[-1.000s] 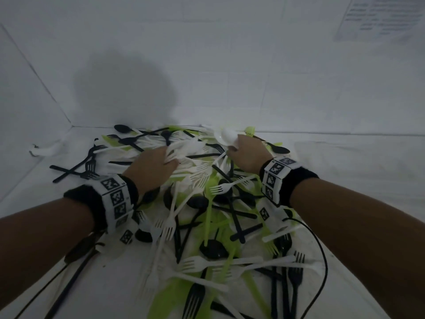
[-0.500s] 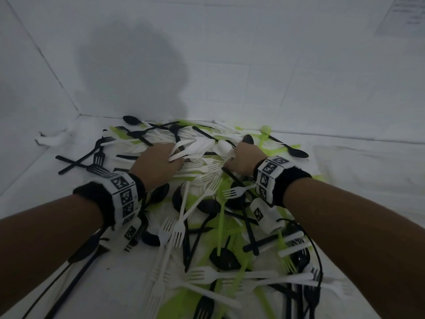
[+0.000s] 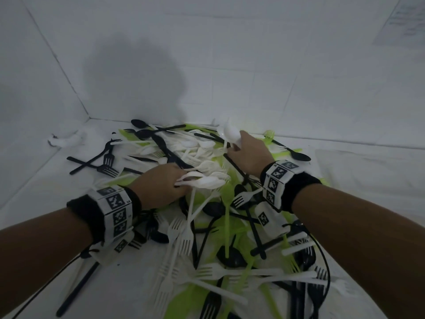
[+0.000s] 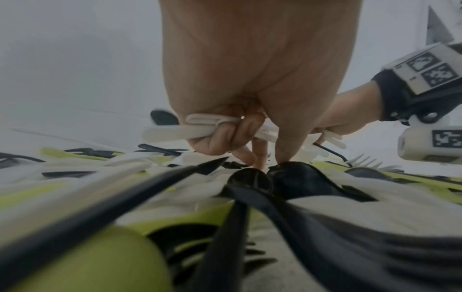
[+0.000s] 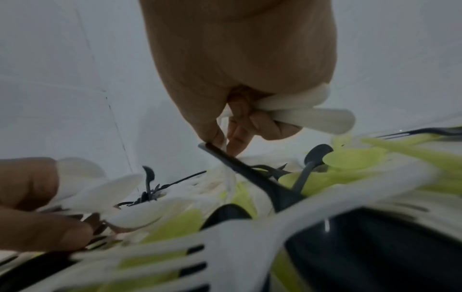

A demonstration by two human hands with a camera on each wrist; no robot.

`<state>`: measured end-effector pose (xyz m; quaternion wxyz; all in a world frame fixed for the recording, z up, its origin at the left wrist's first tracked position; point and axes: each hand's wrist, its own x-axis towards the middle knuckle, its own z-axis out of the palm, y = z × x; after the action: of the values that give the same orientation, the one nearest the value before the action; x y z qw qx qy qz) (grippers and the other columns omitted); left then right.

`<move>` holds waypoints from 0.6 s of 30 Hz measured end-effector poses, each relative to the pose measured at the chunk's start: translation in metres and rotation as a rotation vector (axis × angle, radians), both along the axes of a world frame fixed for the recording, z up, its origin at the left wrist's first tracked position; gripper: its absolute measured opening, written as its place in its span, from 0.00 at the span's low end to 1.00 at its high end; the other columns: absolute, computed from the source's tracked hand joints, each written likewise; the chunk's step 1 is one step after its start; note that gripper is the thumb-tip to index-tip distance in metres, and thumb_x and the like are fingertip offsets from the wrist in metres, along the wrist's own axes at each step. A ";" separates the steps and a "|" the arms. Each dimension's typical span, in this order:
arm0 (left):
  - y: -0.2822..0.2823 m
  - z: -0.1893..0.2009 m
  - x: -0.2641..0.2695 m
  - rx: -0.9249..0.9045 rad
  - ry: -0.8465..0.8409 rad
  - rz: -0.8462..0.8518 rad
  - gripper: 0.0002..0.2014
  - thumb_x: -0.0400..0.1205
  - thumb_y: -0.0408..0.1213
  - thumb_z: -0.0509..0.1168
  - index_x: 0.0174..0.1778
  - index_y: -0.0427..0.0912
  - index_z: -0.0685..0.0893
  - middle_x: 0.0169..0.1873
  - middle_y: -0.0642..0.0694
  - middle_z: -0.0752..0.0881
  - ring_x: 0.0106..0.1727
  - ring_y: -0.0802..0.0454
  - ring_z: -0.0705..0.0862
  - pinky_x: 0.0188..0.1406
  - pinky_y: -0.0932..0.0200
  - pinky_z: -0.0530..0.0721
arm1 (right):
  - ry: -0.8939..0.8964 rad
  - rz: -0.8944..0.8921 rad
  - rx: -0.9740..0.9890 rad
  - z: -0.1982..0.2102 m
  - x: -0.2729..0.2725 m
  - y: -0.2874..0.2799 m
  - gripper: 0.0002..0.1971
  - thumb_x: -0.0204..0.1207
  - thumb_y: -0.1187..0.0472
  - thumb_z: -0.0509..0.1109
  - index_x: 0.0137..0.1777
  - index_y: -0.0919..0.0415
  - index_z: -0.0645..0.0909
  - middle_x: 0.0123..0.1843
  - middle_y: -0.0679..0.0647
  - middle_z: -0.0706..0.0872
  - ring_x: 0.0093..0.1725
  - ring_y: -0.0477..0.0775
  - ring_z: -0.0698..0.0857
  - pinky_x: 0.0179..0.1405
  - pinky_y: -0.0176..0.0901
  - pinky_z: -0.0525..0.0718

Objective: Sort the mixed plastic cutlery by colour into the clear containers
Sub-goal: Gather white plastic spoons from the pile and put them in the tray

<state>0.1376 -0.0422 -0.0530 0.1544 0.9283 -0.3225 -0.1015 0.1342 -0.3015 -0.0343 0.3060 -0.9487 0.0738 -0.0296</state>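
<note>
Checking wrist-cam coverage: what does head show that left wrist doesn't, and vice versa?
Head only: the whole pile, the crumpled white scrap at far left, the right hand lifting a white spoon. Left wrist only: curled fingers from beneath, fingertips touching black spoons. Both: the left hand gripping white spoons.

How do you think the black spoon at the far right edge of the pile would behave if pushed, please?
The black spoon looks thin and light, so it would probably skid easily on the smooth white surface. Its long handle lies partly over green cutlery, so it might pivot rather than slide straight.
</note>
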 end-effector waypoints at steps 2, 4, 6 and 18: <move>0.005 -0.001 -0.002 -0.023 -0.018 0.024 0.14 0.87 0.53 0.64 0.49 0.46 0.86 0.38 0.50 0.79 0.38 0.55 0.78 0.36 0.57 0.73 | -0.088 -0.019 0.015 0.002 -0.002 0.001 0.11 0.84 0.53 0.64 0.59 0.58 0.72 0.46 0.56 0.85 0.44 0.61 0.84 0.44 0.52 0.84; 0.011 0.000 -0.004 -0.044 -0.044 0.052 0.14 0.86 0.52 0.65 0.44 0.45 0.83 0.36 0.50 0.78 0.37 0.55 0.77 0.38 0.54 0.75 | -0.131 -0.004 0.019 0.005 -0.003 0.004 0.10 0.87 0.52 0.60 0.60 0.58 0.74 0.47 0.56 0.86 0.46 0.62 0.85 0.47 0.55 0.85; 0.016 0.005 -0.008 -0.081 -0.062 0.064 0.14 0.85 0.53 0.63 0.42 0.47 0.79 0.36 0.51 0.78 0.38 0.54 0.78 0.39 0.50 0.76 | -0.104 0.041 -0.006 0.008 -0.004 0.009 0.12 0.88 0.50 0.59 0.58 0.58 0.78 0.48 0.55 0.87 0.49 0.61 0.85 0.51 0.56 0.85; 0.079 0.023 -0.037 -0.381 0.185 0.472 0.10 0.92 0.39 0.54 0.67 0.54 0.76 0.46 0.51 0.89 0.37 0.50 0.90 0.41 0.50 0.88 | -0.038 0.154 0.043 0.006 -0.004 0.060 0.12 0.85 0.52 0.56 0.52 0.61 0.75 0.44 0.56 0.84 0.42 0.59 0.84 0.40 0.51 0.79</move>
<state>0.1009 0.0372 -0.0295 0.3734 0.9188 -0.0959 -0.0847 0.1298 -0.2414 -0.0284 0.3292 -0.9440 -0.0046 -0.0223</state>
